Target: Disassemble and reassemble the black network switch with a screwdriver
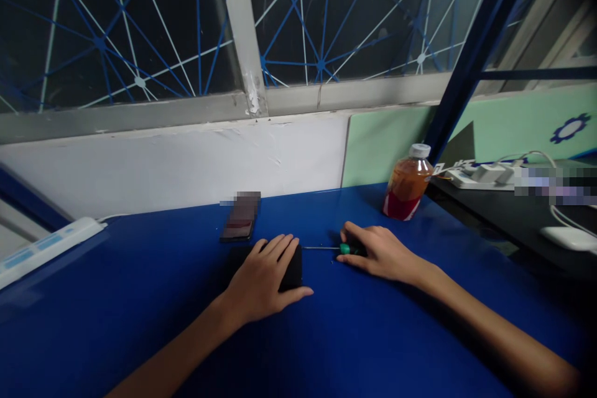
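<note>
Flat on top of a black box-shaped object (293, 272) rests my left hand (261, 280), its fingers stretched out and the thumb spread to the side. What kind of object it is I cannot tell, as the hand covers much of it. My right hand (375, 252) is closed round the handle of a screwdriver (345, 249) with a green and dark grip. Its thin metal shaft points left, and the tip meets or nearly meets the right side of the black object. A dark phone (240, 219) lies just beyond my left hand.
A bottle of orange-brown drink (408, 183) with a white cap stands at the blue table's (354, 336) back right. One white power strip (49, 249) lies at the left edge, another (485, 175) on the black table at right. A wall and windows border the back.
</note>
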### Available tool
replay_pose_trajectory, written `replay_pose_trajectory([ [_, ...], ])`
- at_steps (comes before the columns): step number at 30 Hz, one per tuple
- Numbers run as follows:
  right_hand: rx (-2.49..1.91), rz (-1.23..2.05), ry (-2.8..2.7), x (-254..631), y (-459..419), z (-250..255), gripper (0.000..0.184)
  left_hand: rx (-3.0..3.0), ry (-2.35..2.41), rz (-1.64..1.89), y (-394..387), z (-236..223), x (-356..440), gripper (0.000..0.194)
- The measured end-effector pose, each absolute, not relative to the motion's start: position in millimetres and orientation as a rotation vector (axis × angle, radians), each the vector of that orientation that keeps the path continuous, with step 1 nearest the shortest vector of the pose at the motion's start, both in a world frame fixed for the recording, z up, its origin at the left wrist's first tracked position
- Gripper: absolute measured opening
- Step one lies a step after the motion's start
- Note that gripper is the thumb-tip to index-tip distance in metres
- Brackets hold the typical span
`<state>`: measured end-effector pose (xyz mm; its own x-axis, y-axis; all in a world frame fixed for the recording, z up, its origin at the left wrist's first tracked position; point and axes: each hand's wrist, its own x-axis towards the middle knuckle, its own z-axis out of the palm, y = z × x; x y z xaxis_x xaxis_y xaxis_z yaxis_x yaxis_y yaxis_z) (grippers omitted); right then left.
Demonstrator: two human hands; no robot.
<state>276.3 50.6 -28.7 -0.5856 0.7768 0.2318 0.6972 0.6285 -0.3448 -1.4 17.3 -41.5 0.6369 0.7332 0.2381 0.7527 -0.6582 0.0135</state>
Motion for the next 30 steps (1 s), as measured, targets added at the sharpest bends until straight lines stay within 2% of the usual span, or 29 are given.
replay_pose_trajectory([
  [3,-1.205,0.296,-2.473,275.0,48.5,-25.8,0.032,-2.767,-1.255,-0.331,17.2,-40.8,-1.3,0.080],
  [9,-1.205,0.281,-2.492,276.8,50.1,-25.7,0.026,-2.761,-1.268,-0.317,16.5,-39.2,-0.6,0.080],
  [17,-1.197,0.156,-2.526,276.9,52.7,-27.7,0.033,-2.762,-1.244,-0.362,17.6,-42.2,-2.3,0.079],
  [27,-1.166,0.193,-2.543,275.6,52.8,-31.6,0.024,-2.758,-1.278,-0.324,16.9,-41.2,-1.6,0.080],
  [30,-1.165,0.192,-2.539,274.0,51.3,-31.7,0.027,-2.758,-1.274,-0.330,16.8,-41.4,-1.7,0.080],
])
